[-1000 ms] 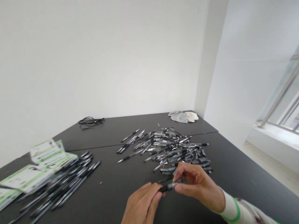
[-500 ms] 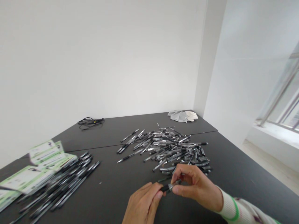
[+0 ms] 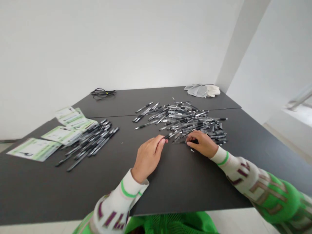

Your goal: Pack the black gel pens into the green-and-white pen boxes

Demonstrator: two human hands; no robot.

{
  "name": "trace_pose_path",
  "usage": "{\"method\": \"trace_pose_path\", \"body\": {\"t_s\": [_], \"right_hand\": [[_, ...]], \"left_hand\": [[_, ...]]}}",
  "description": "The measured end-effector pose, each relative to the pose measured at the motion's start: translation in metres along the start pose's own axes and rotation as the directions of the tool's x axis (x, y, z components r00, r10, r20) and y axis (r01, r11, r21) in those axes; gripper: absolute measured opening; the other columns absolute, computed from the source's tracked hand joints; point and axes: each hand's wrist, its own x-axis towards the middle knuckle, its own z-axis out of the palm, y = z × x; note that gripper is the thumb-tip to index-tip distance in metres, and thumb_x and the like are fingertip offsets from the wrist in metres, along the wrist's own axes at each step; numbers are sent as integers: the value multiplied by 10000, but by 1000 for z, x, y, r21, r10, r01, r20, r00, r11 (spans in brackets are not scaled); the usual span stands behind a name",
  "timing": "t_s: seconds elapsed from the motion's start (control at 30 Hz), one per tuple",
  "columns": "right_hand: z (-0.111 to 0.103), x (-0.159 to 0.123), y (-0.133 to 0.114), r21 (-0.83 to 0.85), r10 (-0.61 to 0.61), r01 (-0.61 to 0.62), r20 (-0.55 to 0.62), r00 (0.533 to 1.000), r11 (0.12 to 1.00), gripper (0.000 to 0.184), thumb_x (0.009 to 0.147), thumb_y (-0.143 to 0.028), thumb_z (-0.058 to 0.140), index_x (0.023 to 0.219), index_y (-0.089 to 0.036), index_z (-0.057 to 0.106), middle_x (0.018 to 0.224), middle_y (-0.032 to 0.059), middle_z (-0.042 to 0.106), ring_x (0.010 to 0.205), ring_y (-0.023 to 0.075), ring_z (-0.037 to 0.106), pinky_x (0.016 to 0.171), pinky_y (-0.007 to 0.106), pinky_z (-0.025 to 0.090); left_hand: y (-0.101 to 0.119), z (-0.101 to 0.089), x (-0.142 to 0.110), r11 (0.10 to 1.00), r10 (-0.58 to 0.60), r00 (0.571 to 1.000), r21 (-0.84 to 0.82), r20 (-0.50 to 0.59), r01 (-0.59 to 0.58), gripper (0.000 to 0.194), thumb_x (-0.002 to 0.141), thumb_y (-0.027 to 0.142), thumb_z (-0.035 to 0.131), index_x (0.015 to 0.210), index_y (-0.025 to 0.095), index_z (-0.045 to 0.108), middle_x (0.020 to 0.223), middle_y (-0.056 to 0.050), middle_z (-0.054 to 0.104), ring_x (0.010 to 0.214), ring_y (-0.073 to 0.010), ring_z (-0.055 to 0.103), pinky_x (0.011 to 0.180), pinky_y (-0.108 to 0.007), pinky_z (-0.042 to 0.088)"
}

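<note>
My left hand (image 3: 148,157) is closed around a pen (image 3: 167,136), whose black grip and clear front end stick out past the thumb and forefinger. To its right, my right hand (image 3: 201,143) rests low at the near edge of a large heap of pens and pen parts (image 3: 180,120). Its fingers are curled together, and what they pinch, if anything, is hidden. A thin dark rod (image 3: 179,142) lies at those fingertips. Just below them is a tiny white piece (image 3: 192,150) on the black table (image 3: 175,182).
Several pens lie in a slanted row (image 3: 91,143) at the left, partly over green-and-white printed cards (image 3: 62,134). At the back are a coiled black cable (image 3: 102,93) and white gloves (image 3: 212,91) beside grey mesh cloth (image 3: 197,91). A seam crosses the table; its front edge is close to my body.
My hands have parted: the right has let go of the front of the pen and moved to the table by the heap. The left still holds the pen. My view has tilted down.
</note>
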Motion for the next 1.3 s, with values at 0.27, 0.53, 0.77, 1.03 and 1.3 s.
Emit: {"method": "trace_pose_path", "body": {"t_s": [0.27, 0.53, 0.77, 1.03, 1.3], "right_hand": [[0, 5, 3, -69, -82, 84, 38, 996, 994, 104, 843, -181, 583, 898, -155, 667, 886, 83, 629, 878, 227, 558, 829, 362, 426], [-10, 9, 8, -70, -164, 173, 109, 980, 983, 142, 863, -206, 557, 932, -169, 675, 916, 84, 661, 851, 207, 597, 802, 348, 477], [-27, 10, 8, -64, -148, 152, 59, 987, 986, 177, 869, -259, 536, 934, -168, 672, 903, 88, 676, 822, 214, 627, 792, 372, 498], [-52, -92, -114, 462, -320, 102, 425, 846, 881, 259, 929, -255, 549, 1171, -239, 639, 1134, 111, 654, 1078, 257, 597, 926, 382, 468], [152, -169, -77, 156, 32, -108, 426, 904, 982, 345, 953, -368, 393, 1173, -229, 619, 1187, 97, 635, 1153, 255, 558, 1018, 414, 426]], "left_hand": [[-11, -14, 4, 997, -17, 997, -75, -73, 12, 349, 993, 382, 306, 885, 231, 601, 698, 33, 592, 685, -145, 576, 648, -234, 350], [-24, -20, 2, 983, -28, 983, -183, -179, -5, 372, 989, 383, 305, 872, 222, 619, 658, 39, 572, 658, -139, 565, 667, -239, 380], [-31, -25, -12, 952, -80, 947, -306, -310, -19, 348, 978, 413, 390, 875, 169, 616, 660, 34, 549, 642, -136, 541, 691, -302, 423], [-47, -31, -30, 800, -274, 841, -596, -467, -70, 375, 947, 492, 439, 922, 153, 597, 687, 36, 532, 549, -91, 487, 555, -253, 428], [-26, -47, -91, 543, -407, 757, -802, -511, -250, 346, 928, 503, 452, 953, 187, 592, 630, 55, 404, 480, -56, 310, 439, -198, 216]]}}
